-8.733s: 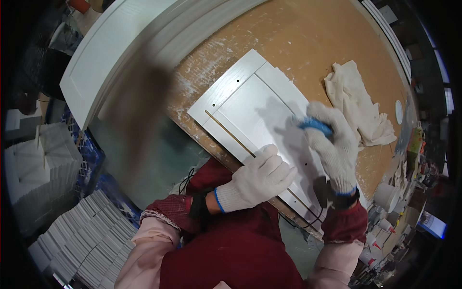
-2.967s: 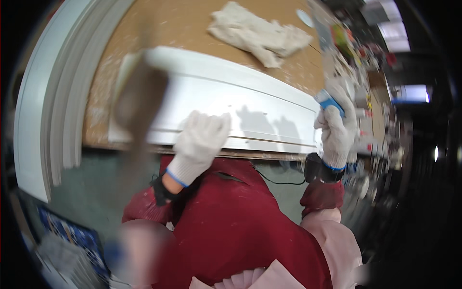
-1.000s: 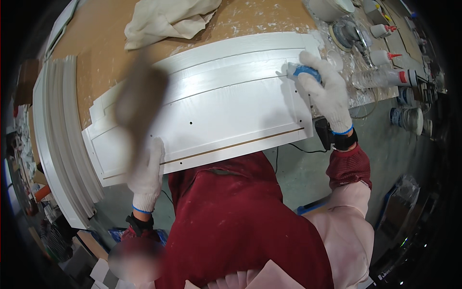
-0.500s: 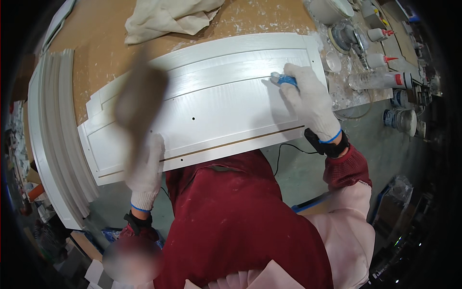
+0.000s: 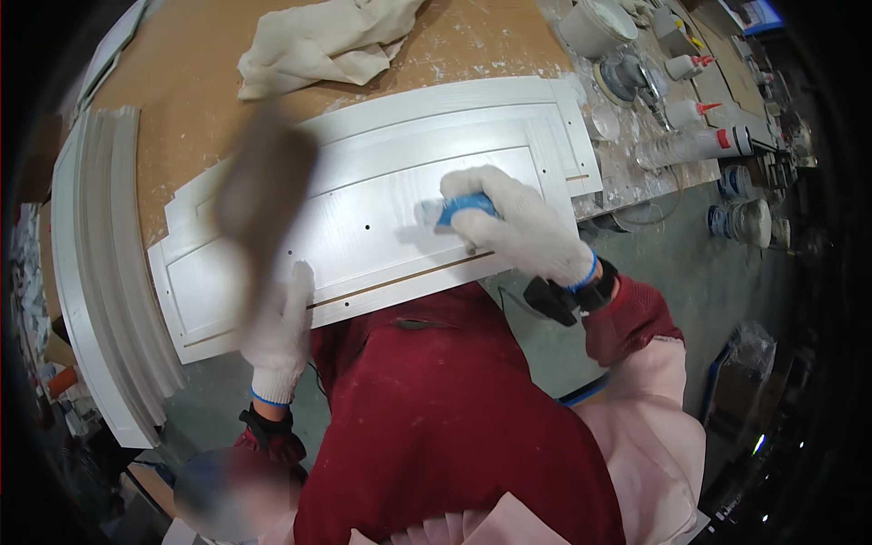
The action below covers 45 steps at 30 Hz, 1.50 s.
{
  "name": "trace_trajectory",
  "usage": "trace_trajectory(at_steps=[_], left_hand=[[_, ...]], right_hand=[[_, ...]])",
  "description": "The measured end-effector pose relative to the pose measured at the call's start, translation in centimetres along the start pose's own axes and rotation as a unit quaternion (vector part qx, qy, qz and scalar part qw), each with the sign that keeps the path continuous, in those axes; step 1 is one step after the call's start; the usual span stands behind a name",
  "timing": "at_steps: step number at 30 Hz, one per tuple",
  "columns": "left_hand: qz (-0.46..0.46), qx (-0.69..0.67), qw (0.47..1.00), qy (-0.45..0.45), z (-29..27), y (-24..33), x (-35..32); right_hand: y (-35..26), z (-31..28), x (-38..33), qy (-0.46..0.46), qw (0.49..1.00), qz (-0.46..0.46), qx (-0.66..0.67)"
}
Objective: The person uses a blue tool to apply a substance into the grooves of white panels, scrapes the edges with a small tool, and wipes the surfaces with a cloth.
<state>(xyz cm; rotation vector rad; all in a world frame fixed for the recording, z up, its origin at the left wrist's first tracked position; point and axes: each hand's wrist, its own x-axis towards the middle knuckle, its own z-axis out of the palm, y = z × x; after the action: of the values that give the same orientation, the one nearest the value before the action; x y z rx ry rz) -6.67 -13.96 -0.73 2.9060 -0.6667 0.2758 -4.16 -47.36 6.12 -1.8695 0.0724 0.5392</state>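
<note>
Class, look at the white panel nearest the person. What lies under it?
A second panel shows past the near panel's right end, on the table. Its middle is covered, so whether anything else lies between them cannot be seen.

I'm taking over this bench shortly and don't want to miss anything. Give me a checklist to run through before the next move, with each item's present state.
1. Blue tool gripped in the right hand: ok.
2. Blue tool touching the top panel: cannot tell; it is over the surface, with a shadow beside it.
3. Left hand at the top panel's near edge: ok, though a blurred dark shape hides part of it.
4. Top panel flush with the lower panel: not ok; the lower panel shows past its right end.
5. Cloth off the panels: ok, lying beyond them.
</note>
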Motion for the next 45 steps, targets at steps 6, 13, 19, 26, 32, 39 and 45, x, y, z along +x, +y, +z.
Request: trace_trajectory(at_steps=[6, 13, 19, 26, 32, 39, 45], left_hand=[[0.088, 0.027, 0.995, -0.037, -7.4, -1.8, 2.9], [0.076, -0.203, 0.93, -0.295, -15.7, -6.5, 16.3], [-0.096, -0.318, 0.833, -0.443, -12.4, -7.6, 22.3], [-0.129, -0.347, 0.759, -0.536, -7.4, -8.6, 24.9], [-0.137, -0.294, 0.763, -0.56, -2.6, -9.4, 23.6], [0.024, -0.024, 0.983, -0.18, -6.3, -5.8, 20.2], [0.269, -0.164, 0.929, -0.192, -3.7, 3.3, 10.8]], right_hand=[[-0.3, -2.9, -5.7, 0.299, 0.9, -0.279, 0.152], [2.1, -8.3, -11.6, 0.419, 0.812, -0.319, 0.25], [6.1, -7.1, -11.1, 0.439, 0.802, -0.271, 0.3], [8.8, -7.6, -9.8, 0.409, 0.826, -0.212, 0.324], [11.4, -6.5, -8.0, 0.432, 0.822, -0.111, 0.355], [12.6, -3.3, -6.0, 0.496, 0.754, -0.117, 0.414], [12.2, -2.3, -4.0, 0.509, 0.757, -0.176, 0.369]])
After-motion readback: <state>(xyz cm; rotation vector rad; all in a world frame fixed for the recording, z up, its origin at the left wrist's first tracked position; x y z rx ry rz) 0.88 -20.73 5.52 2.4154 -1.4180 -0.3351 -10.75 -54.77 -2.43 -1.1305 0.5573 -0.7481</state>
